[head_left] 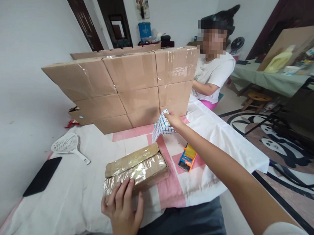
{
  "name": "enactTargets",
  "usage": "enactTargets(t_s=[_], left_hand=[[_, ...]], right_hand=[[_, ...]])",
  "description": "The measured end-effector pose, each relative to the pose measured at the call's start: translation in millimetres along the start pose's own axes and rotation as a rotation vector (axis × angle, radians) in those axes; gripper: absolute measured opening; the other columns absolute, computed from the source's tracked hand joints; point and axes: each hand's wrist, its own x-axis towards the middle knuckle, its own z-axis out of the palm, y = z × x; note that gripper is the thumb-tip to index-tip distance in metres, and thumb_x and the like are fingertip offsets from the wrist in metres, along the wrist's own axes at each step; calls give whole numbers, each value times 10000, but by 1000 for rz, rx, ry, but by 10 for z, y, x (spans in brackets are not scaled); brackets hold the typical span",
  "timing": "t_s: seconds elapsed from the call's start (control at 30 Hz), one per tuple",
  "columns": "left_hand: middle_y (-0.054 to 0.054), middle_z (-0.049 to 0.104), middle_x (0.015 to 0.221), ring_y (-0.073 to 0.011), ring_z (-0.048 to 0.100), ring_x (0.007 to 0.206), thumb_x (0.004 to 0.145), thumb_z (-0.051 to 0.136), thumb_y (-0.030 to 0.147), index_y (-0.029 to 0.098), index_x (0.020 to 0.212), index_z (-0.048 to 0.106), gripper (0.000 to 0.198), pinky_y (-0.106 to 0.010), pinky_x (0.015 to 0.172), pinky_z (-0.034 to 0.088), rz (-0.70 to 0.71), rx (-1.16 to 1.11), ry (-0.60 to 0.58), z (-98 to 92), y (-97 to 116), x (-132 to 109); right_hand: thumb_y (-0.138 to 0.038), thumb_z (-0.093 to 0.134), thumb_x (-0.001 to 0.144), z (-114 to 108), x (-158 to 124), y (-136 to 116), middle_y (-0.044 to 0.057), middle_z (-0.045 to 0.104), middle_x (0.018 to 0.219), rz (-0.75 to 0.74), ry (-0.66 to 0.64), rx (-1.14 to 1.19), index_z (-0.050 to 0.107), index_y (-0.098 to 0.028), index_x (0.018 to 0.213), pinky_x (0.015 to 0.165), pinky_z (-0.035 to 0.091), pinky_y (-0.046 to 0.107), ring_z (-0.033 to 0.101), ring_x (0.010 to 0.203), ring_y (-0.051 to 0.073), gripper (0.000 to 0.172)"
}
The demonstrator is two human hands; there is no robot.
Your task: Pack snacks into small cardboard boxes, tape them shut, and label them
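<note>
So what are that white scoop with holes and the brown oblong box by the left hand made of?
White scoop with holes: probably plastic, matt, with a smooth one-piece look.
Brown oblong box: apparently cardboard, with rough flap edges; its glossy, wrinkled shine suggests clear tape.

Two hands (123, 201) (173, 120) are counted, with one small box (137, 170), one blue-checked item (160, 126), one orange-edged packet (188, 157), one white strainer (67, 143), one fan (237, 44) and one stool (258, 97).

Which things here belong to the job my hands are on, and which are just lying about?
In hand:
- small taped box, your left hand on it
- blue-checked piece, held by your right hand

Apparently lying about:
- white slotted scoop
- flat black slab
- orange-and-blue item, use unclear
</note>
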Motion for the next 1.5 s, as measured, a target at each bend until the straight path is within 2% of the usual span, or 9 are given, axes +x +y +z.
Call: enactTargets(t_s=[0.1, 0.17, 0.23, 0.37, 0.5, 0.87, 1.27, 1.4, 1.5], left_hand=[[-83, 705, 973, -290, 577, 1048, 805, 651, 227, 258, 1002, 684, 202, -528, 1074, 309, 158, -108, 250, -209, 69, 229], [-36, 672, 828, -235, 593, 894, 762, 676, 144, 252, 854, 644, 146, -480, 1023, 372, 300, -190, 345, -331, 199, 504], [-48, 683, 846, -216, 625, 847, 744, 687, 65, 218, 902, 642, 225, -440, 949, 437, 313, -279, 245, -392, 395, 850], [-158, 689, 1153, -290, 634, 1056, 803, 739, 198, 170, 1215, 633, 427, -445, 941, 460, 259, -281, 191, -341, 797, 1435], [-136, 681, 1282, -306, 601, 1147, 864, 662, 227, 204, 1321, 601, 462, -462, 971, 416, 313, -290, 104, -275, 975, 1548], [-63, 688, 1293, -229, 535, 1205, 1002, 417, 136, 215, 1401, 555, 429, -436, 1036, 378, 221, -638, -150, -244, 1021, 1414], [-40, 696, 1236, -200, 603, 1179, 1038, 398, 209, 273, 1244, 674, 350, -388, 1034, 456, -143, -968, -58, -41, 918, 1388], [-39, 717, 1115, -183, 647, 1078, 1032, 431, 262, 242, 1100, 726, 304, -328, 959, 497, -290, -962, 38, -39, 804, 1354], [-1, 697, 814, -137, 662, 773, 1015, 481, 308, 216, 1049, 733, 270, -265, 760, 535, -427, -939, 107, -84, 710, 1301]], right_hand=[[-286, 500, 1030, -178, -635, -11, -21, 575, 784, -315, -48, -19, 589, -167, 831, 704, 409, 236, 542, 766, 120, 248], [-276, 490, 1026, -281, -1112, -19, -28, 515, 732, -627, -97, -94, 539, -180, 780, 678, 369, 254, 498, 716, 125, 269], [-250, 437, 1039, -351, -1564, -46, -15, 508, 755, -835, -136, -149, 512, -191, 785, 688, 367, 274, 491, 721, 140, 272], [-147, 397, 1022, -437, -2207, -128, 49, 568, 921, -978, -135, -235, 552, -197, 908, 802, 414, 326, 525, 875, 190, 199], [-77, 411, 974, -512, -2477, -161, 68, 576, 958, -1009, -135, -328, 573, -188, 960, 841, 432, 359, 517, 918, 212, 197], [-96, 444, 956, -465, -2524, -88, 104, 615, 984, -1083, 54, -605, 599, -149, 968, 809, 405, 394, 495, 911, 240, 165], [-111, 405, 986, -581, -2416, -153, 67, 623, 952, -923, -77, -547, 561, -181, 956, 787, 405, 345, 549, 852, 201, 173], [-229, 399, 1027, -754, -2032, -209, 8, 571, 797, -774, -142, -349, 539, -192, 852, 694, 390, 290, 529, 729, 155, 226], [-261, 457, 1002, -827, -1425, -279, -22, 531, 711, -534, -155, -149, 556, -182, 788, 619, 376, 251, 493, 648, 121, 249]])
